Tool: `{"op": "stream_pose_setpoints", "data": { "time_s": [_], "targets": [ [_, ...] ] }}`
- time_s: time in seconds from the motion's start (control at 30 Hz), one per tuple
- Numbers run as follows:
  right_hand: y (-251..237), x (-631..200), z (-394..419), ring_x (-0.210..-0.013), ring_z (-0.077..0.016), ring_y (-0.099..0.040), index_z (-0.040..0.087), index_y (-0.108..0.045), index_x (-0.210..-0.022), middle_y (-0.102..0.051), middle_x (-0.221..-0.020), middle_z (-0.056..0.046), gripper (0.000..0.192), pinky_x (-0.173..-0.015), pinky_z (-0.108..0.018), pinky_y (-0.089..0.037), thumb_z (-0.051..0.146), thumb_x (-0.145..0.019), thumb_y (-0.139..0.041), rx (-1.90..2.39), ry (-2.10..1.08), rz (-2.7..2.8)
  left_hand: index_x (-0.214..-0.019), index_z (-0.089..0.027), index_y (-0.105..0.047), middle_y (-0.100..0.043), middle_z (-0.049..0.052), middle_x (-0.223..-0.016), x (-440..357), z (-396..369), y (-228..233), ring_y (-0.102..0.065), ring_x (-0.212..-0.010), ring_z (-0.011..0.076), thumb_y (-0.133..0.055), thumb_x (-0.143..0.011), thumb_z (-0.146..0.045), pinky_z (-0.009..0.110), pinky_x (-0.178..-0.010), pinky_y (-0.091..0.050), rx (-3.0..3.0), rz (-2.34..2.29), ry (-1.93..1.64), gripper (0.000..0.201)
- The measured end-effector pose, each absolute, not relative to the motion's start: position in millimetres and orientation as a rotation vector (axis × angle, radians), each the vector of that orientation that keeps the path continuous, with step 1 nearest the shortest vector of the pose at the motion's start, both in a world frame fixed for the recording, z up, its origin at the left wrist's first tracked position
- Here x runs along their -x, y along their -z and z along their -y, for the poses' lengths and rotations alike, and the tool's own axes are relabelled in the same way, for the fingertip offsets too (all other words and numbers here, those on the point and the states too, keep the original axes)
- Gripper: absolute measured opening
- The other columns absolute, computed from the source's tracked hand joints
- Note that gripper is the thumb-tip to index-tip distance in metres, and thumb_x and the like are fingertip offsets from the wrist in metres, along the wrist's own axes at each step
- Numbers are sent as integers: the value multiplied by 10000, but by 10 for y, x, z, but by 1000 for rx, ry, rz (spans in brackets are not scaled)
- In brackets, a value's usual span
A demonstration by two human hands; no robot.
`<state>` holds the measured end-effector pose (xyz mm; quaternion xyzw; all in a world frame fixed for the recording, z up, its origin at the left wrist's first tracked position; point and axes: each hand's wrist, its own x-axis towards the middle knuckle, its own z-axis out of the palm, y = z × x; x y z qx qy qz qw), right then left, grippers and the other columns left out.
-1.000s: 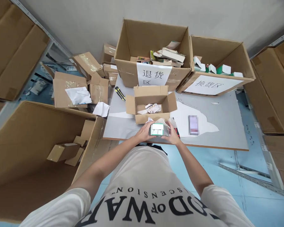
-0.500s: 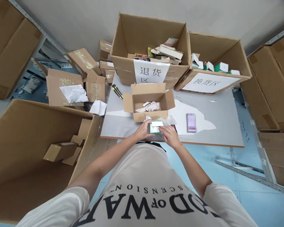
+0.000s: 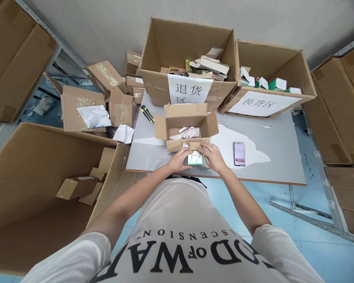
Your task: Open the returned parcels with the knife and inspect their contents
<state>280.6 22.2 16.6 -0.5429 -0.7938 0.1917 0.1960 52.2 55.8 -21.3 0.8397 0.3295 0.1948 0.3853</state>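
Observation:
A small white-and-green box (image 3: 195,158) sits at the table's front edge with its white end flaps facing up. My left hand (image 3: 179,160) is closed around its left side. On the other side, my right hand (image 3: 213,158) grips the box's right edge, its fingertips curled over the far corner. Just beyond stands an open cardboard box (image 3: 174,146) with crumpled paper (image 3: 189,132) inside. The front flap of that carton touches or nearly touches my fingertips; I cannot tell which.
A yellow-black box cutter (image 3: 148,114) and a phone (image 3: 239,153) lie on the table (image 3: 280,145). Behind are two large labelled cartons, one with books (image 3: 214,65), one with green-white boxes (image 3: 279,84). A big open carton (image 3: 47,165) is at left.
My right hand has moved from the top of the small box to its far right edge. My left hand has shifted slightly along its left side. The box flaps look more folded in.

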Motion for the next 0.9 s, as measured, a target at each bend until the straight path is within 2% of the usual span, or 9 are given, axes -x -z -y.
{"op": "stream_pose_setpoints", "data": {
  "time_s": [0.07, 0.23, 0.33, 0.43, 0.53, 0.63, 0.77, 0.9],
  "targets": [
    [-266, -2764, -166, -1139, -260, -488, 250, -639, -1163, -604, -1259, -89, 395, -965, -462, -344, 96, -846, -463, 1478, -496, 2388, -1291, -191, -483, -513, 140, -1312, -504, -573, 165, -488, -1252, 302, -773, -646, -470, 440, -1046, -426, -2125, -795, -518, 761],
    [-466, -2646, -98, -1038, -254, -511, 213, -634, -1082, -678, -1023, -100, 330, -925, -457, -264, 73, -856, -438, 1531, -579, 2527, -1298, -170, -501, -540, 145, -1312, -457, -601, 49, -489, -1257, 299, -719, -676, -536, 426, -1048, -416, -2130, -758, -458, 754],
    [-521, -2646, -102, -973, -217, -536, 197, -637, -950, -674, -931, -71, 294, -893, -411, -261, 50, -841, -407, 1550, -711, 2456, -1254, -160, -550, -575, 133, -1292, -478, -600, 8, -523, -1231, 259, -574, -824, -467, 397, -1040, -420, -2091, -776, -477, 528],
    [-579, -2661, -108, -925, -193, -554, 202, -647, -845, -674, -860, -44, 283, -891, -390, -245, 53, -835, -407, 1499, -813, 2448, -1093, -175, -648, -658, 101, -1172, -571, -575, -22, -602, -1125, 225, -442, -912, -408, 368, -989, -452, -2009, -943, -524, 360],
    [-652, -2645, -104, -898, -204, -568, 206, -667, -810, -679, -824, -42, 225, -907, -411, -225, 109, -823, -465, 1507, -819, 2491, -929, -199, -691, -716, 67, -1008, -699, -541, -70, -665, -958, 232, -570, -838, -466, 354, -878, -499, -1949, -1168, -487, 307],
    [-715, -2612, -96, -887, -230, -570, 205, -697, -861, -680, -803, -63, 231, -914, -439, -216, 144, -822, -478, 1578, -739, 2532, -865, -204, -702, -730, 58, -911, -802, -523, -136, -679, -869, 254, -675, -750, -463, 357, -805, -507, -1938, -1328, -417, 285],
    [-746, -2589, -105, -915, -232, -570, 229, -724, -925, -694, -836, -72, 328, -910, -436, -205, 101, -838, -435, 1630, -724, 2592, -899, -208, -709, -728, 67, -957, -863, -523, -227, -671, -903, 278, -706, -711, -412, 360, -793, -495, -1981, -1403, -300, 277],
    [-742, -2582, -131, -971, -225, -567, 225, -733, -880, -707, -879, -77, 356, -889, -417, -190, 53, -835, -424, 1676, -782, 2612, -965, -228, -685, -715, 58, -1009, -870, -536, -302, -658, -937, 272, -723, -666, -491, 337, -791, -476, -1999, -1424, -155, 400]
  ]
}}
